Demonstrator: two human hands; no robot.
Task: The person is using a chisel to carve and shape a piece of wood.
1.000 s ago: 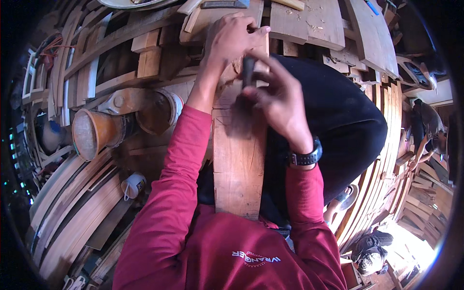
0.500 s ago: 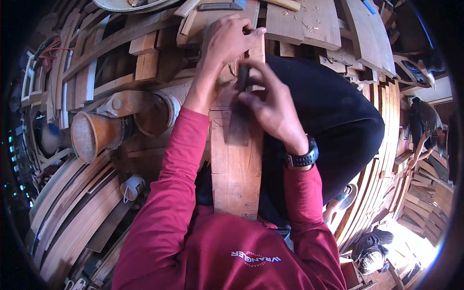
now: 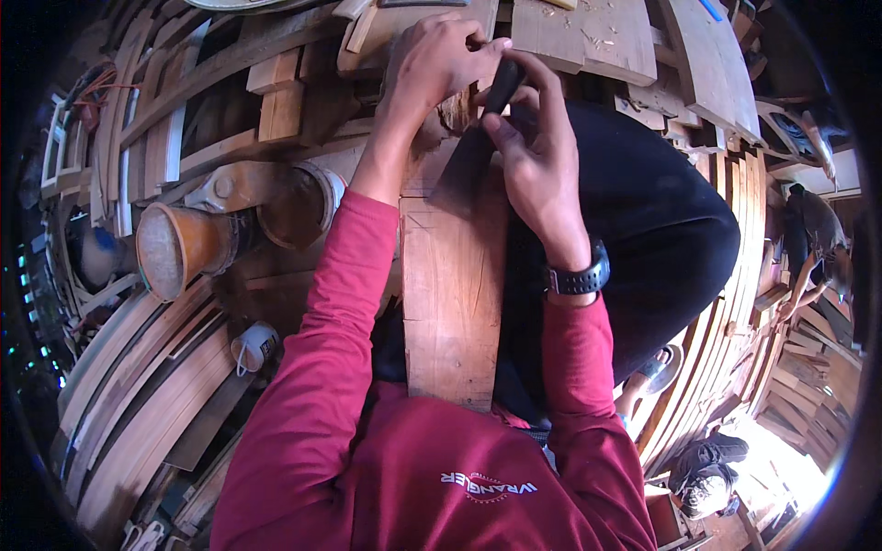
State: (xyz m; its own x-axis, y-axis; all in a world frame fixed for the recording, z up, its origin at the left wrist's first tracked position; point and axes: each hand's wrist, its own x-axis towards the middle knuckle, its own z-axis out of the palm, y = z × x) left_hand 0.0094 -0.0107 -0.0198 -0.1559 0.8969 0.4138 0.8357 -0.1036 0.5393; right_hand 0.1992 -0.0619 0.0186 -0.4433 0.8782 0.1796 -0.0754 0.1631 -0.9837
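A long wooden board [image 3: 452, 321] runs away from my body between my forearms. My right hand [image 3: 542, 170] is closed around the dark handle of a putty knife [image 3: 465, 163]. Its broad, thin blade slants down to the left over the board and is smeared by motion. Across the board's far part, my left hand [image 3: 432, 64] has its fingers curled and its thumb reaching right, close to the top of the handle. Whatever those fingers close on is hidden. Between the hands, a rough brown patch [image 3: 454, 112] shows on the board.
Planks [image 3: 588, 41] with shavings lie beyond my hands. An orange-brown container [image 3: 179, 248] and a small white cup [image 3: 254, 347] stand at the left, near stacked curved boards [image 3: 152, 395]. My black-clad leg [image 3: 643, 211] is bent at the right. Another person [image 3: 813, 230] is at the far right.
My right hand has lifted the putty knife up and away to the right, its blade now tilted and farther from my body. My left hand has stayed nearly in place.
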